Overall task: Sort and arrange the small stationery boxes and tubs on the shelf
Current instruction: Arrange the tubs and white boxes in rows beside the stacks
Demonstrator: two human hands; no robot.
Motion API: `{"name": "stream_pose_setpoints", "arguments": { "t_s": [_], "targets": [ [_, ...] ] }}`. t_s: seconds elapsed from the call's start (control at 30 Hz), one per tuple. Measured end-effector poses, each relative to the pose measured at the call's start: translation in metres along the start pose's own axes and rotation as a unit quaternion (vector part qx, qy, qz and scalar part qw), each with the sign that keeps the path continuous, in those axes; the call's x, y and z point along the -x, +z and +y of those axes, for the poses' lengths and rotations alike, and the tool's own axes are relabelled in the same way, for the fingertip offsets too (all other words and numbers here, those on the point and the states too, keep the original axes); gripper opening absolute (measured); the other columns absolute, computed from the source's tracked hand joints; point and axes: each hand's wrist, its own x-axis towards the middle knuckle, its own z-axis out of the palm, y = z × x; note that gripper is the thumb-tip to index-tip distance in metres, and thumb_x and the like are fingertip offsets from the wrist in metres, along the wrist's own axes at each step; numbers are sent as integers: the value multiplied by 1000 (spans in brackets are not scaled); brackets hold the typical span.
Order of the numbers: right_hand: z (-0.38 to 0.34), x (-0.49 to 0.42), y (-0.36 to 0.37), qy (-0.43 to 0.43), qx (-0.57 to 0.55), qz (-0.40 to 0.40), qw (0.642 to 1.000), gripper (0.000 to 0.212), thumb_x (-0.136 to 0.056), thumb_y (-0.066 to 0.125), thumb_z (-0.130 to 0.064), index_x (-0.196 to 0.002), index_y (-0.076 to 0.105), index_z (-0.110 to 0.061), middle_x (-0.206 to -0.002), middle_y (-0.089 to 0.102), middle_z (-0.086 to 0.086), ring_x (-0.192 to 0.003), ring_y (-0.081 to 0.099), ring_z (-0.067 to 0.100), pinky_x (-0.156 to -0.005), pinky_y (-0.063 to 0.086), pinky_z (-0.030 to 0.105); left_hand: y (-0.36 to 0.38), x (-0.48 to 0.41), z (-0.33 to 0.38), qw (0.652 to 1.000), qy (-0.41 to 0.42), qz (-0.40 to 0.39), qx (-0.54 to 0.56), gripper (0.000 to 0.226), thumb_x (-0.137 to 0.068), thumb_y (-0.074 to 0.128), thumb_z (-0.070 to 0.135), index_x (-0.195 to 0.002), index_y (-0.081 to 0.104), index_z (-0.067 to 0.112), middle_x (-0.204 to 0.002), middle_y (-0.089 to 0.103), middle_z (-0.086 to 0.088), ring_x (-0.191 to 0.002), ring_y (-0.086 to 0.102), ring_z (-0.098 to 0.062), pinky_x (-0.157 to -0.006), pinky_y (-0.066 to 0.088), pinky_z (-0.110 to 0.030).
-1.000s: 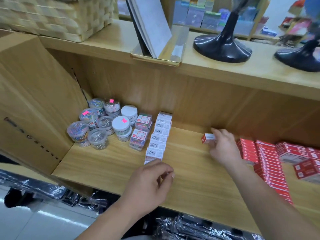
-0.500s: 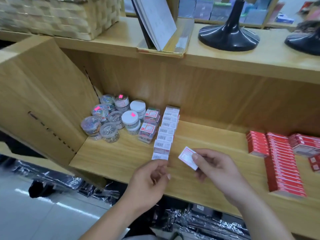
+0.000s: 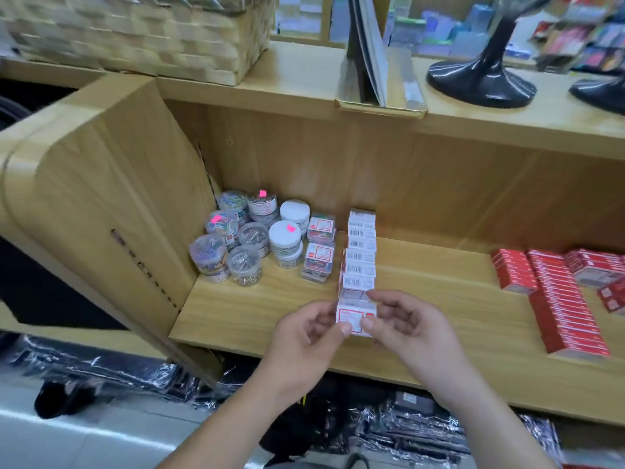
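Left hand [image 3: 304,340] and right hand [image 3: 409,330] pinch one small box [image 3: 353,314].

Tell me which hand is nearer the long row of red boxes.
Right. The right hand pinches the small white box, to the left of the red boxes. The left hand grips that box's other side, farther left still.

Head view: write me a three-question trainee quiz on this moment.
1. True or false: the left hand hangs idle.
2. The box is held at which part of the white row? A near end, B far end, C middle.
3. Fill in: the tubs stand to the row's ____.
Key: 1 false, it pinches the box together with the right hand; 2 A; 3 left.
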Motion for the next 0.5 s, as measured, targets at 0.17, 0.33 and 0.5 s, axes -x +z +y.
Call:
{"name": "stream_pose_setpoints", "arguments": {
  "t_s": [0.17, 0.33, 0.5],
  "targets": [
    [27, -7, 19, -22, 59, 132, 989, 27, -79, 80, 2, -103, 73, -10, -98, 75, 5, -78, 73, 7, -71, 53, 14, -3, -18, -16, 993, 75, 4, -96, 27, -89, 77, 14, -108, 76, 33, -100, 74, 14, -80, 68, -10, -75, 56, -28],
    [56, -17, 25, -92, 191, 201, 957, 29, -80, 82, -5, -104, 74, -20, -96, 69, -4, -87, 67, 4, -78, 56, 22, 2, -36, -35, 965, 134, 55, -220, 18, -87, 76, 22, -101, 75, 32, -87, 67, 15, -71, 64, -10, -67, 53, -24],
    [68, -25, 17, -59, 243, 127, 960, 24, -91, 72, -17, -100, 67, -39, -96, 69, -7, -87, 64, -2, -76, 51, 15, -2, -37, -40, 936, 164, 38, -309, 15, -92, 64, 32, -105, 72, 30, -82, 56, 14, -70, 56, -6, -65, 49, -26]
  ]
}}
